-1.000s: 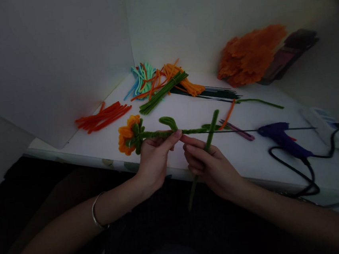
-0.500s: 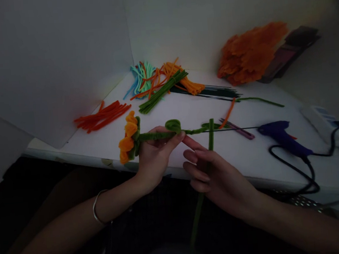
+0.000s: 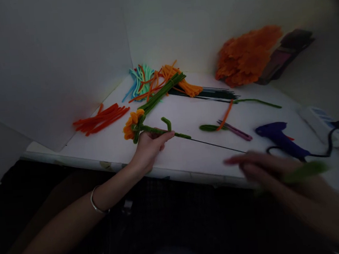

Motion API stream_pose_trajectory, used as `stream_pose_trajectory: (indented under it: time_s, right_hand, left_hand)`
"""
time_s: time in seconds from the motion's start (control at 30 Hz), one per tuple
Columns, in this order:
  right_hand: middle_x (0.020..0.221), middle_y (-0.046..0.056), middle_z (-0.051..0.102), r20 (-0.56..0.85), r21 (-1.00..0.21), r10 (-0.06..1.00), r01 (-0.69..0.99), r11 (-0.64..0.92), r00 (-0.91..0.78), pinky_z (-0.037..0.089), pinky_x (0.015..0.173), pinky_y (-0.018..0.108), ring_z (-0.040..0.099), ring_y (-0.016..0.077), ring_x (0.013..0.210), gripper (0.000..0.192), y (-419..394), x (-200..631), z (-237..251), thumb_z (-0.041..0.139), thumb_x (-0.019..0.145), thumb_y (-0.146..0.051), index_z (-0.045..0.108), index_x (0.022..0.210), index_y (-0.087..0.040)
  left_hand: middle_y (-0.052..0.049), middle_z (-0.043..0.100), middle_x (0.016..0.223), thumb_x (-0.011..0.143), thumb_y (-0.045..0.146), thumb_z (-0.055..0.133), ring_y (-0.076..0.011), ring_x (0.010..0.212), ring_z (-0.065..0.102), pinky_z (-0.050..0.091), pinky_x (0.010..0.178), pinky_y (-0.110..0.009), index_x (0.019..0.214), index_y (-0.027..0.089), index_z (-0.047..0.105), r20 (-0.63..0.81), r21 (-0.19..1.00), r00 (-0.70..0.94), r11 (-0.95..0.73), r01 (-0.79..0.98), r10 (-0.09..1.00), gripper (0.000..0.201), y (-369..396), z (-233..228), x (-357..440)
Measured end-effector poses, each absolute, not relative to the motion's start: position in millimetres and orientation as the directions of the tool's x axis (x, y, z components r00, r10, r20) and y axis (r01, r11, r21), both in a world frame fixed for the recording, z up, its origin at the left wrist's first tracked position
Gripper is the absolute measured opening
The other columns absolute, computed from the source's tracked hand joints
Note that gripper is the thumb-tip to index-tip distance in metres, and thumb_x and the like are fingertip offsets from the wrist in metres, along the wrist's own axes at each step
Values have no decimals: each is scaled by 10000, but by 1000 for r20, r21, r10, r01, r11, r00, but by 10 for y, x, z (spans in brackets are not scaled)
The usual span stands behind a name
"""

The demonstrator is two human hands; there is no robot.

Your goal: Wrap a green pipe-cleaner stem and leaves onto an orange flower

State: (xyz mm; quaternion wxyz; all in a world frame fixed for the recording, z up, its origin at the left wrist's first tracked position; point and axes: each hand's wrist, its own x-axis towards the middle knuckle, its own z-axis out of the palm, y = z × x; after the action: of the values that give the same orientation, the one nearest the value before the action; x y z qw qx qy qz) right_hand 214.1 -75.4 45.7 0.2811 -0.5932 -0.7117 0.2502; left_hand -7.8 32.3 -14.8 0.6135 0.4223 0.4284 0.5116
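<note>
My left hand (image 3: pixel 151 148) is closed around the stem of an orange pipe-cleaner flower (image 3: pixel 132 123), thumb and finger pinching it. Green fuzz wraps the upper stem, with a short bent green piece (image 3: pixel 167 123) standing up from it. Beyond the wrap, the bare dark wire (image 3: pixel 216 145) runs right towards my other hand. My right hand (image 3: pixel 273 177), smeared by motion, is off to the right near the table's front edge. A loose green pipe cleaner (image 3: pixel 307 171) lies across it, held in the fingers.
Behind the flower lie bundles of red (image 3: pixel 102 118), mint (image 3: pixel 142 81), orange (image 3: pixel 192 88) and green pipe cleaners (image 3: pixel 160 94), plus dark wires (image 3: pixel 214 94). Pink-handled scissors or snips (image 3: pixel 238 130) and a blue glue gun (image 3: pixel 281 138) with its cable are at right. Orange flowers (image 3: pixel 243 58) stand behind.
My right hand has moved away from the stem, right and down, carrying the green pipe cleaner. The flower's stem has tilted down to the right, and its curled green piece now shows as a bend.
</note>
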Motion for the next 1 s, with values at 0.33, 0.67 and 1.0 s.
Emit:
stream_pose_trajectory:
  time_s: [0.33,0.67,1.0]
  right_hand:
    - [846,30,669,365,-3,786,844,537,-499,449,546,250,627,158,710,214,-265,2273,58,466,873,-298,630,980,-210]
    - [815,38,659,371,-81,772,810,581,-517,460,558,225,613,128,667,213,-341,2278,71,474,875,-270,610,1008,-177]
    - [956,161,596,369,87,902,974,209,-226,442,654,305,593,214,763,480,422,3057,409,399,861,-464,535,1166,-119]
  left_hand:
    - [63,383,518,569,293,754,-24,451,260,167,413,-205,550,138,476,-109,947,247,176,-269,963,319,331,-101,-111]
    - [-10,581,655,701,317,662,-61,545,451,312,481,-195,721,127,583,-30,961,226,91,-262,974,207,404,-194,-115]
    - [25,517,642,729,260,639,-60,568,427,327,533,-192,738,138,570,11,976,312,57,-208,950,142,400,-210,-123]
